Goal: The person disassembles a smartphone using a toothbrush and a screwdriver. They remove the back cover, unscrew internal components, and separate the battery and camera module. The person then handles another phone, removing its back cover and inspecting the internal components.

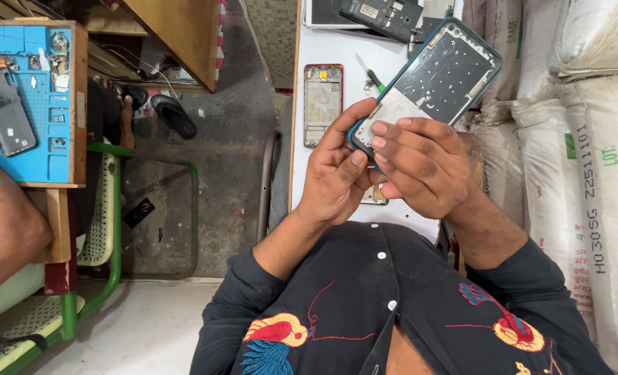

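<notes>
A person in a dark shirt embroidered with coloured birds holds an opened phone shell (430, 76) in both hands, raised above the near edge of a white worktop (337, 42). The shell, rimmed in teal with its bare inner face turned up, tilts away toward the worktop's far right corner, and only its near end sits inside the grip. The left hand (337, 177) cups that end from the left, its thumb stretched up along the shell's near-left rim and its other fingers curled close underneath. The right hand (427, 167) wraps the same end from the right, its fingers (392, 132) laid flat and close together across the pale patch at the shell's near end. Both hands press against each other, with the shell clamped between them.

On the worktop beyond the left hand lies a red-rimmed phone frame (323, 104), flat and well apart from the hands. A green-handled screwdriver (370, 73) rests just beside it, near the raised shell's left edge. At the far edge lies a black phone part (382, 17). White sacks (587, 139) are stacked along the right. To the left, a separate blue work mat (24, 104) carries a dark phone (7, 111).
</notes>
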A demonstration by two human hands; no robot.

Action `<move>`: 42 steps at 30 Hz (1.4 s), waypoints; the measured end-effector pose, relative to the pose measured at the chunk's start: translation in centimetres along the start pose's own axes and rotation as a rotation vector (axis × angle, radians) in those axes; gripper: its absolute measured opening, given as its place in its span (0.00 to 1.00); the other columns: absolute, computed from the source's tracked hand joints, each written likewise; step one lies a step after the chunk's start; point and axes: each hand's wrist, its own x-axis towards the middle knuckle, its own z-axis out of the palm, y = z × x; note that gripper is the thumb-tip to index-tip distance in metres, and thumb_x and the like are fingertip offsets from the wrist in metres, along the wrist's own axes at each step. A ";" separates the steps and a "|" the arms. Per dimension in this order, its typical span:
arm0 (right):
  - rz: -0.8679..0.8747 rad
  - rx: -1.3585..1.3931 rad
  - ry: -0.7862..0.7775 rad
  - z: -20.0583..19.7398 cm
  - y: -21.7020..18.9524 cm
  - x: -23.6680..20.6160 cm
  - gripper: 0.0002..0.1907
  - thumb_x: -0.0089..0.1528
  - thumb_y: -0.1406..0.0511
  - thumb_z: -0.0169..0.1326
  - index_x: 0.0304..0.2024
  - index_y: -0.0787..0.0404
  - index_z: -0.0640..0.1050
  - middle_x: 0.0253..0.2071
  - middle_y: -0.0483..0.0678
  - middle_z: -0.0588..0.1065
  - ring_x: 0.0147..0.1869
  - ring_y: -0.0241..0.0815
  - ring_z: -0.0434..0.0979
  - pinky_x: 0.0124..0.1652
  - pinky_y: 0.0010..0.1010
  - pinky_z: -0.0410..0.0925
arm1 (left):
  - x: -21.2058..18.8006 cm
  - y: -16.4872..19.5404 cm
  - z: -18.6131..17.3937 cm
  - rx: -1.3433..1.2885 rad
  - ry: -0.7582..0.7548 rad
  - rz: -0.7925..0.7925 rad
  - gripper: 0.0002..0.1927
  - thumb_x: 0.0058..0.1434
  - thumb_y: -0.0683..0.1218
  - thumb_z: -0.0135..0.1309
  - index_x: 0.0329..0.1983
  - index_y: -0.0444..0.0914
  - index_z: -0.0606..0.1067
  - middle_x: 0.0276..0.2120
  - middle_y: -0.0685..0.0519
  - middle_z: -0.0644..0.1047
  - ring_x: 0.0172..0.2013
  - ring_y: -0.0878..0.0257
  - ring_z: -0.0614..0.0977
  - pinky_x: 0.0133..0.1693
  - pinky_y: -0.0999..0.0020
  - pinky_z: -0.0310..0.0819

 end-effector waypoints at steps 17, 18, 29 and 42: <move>0.201 0.005 0.123 1.6 0.3 -2.5 0.16 0.69 0.53 0.50 0.44 0.54 0.83 0.61 0.48 0.70 0.76 0.48 0.61 0.69 0.54 0.58 | 0.2 1.1 -2.2 -0.008 0.071 0.015 0.28 0.75 0.40 0.51 0.73 0.40 0.55 0.63 0.38 0.73 0.59 0.46 0.80 0.58 0.47 0.80; 0.273 0.036 0.147 2.2 0.3 -2.8 0.17 0.70 0.52 0.50 0.45 0.53 0.84 0.65 0.52 0.66 0.80 0.51 0.56 0.72 0.53 0.58 | 0.3 1.0 -2.4 0.002 0.077 0.018 0.27 0.74 0.39 0.51 0.72 0.40 0.56 0.63 0.38 0.72 0.60 0.45 0.79 0.59 0.46 0.80; 0.975 0.847 0.502 7.4 -1.0 -7.3 0.13 0.72 0.68 0.56 0.57 0.68 0.71 0.77 0.60 0.56 0.83 0.53 0.57 0.80 0.46 0.57 | 1.3 -1.8 -5.1 0.176 0.219 0.036 0.39 0.67 0.29 0.41 0.80 0.39 0.48 0.77 0.48 0.55 0.68 0.50 0.70 0.61 0.50 0.77; 1.438 1.236 0.676 5.9 1.7 -8.3 0.19 0.66 0.80 0.55 0.59 0.74 0.70 0.56 0.60 0.76 0.58 0.43 0.79 0.61 0.32 0.74 | 1.9 -2.1 -5.8 0.225 0.341 0.062 0.36 0.67 0.28 0.38 0.78 0.37 0.52 0.76 0.46 0.58 0.65 0.54 0.73 0.60 0.54 0.77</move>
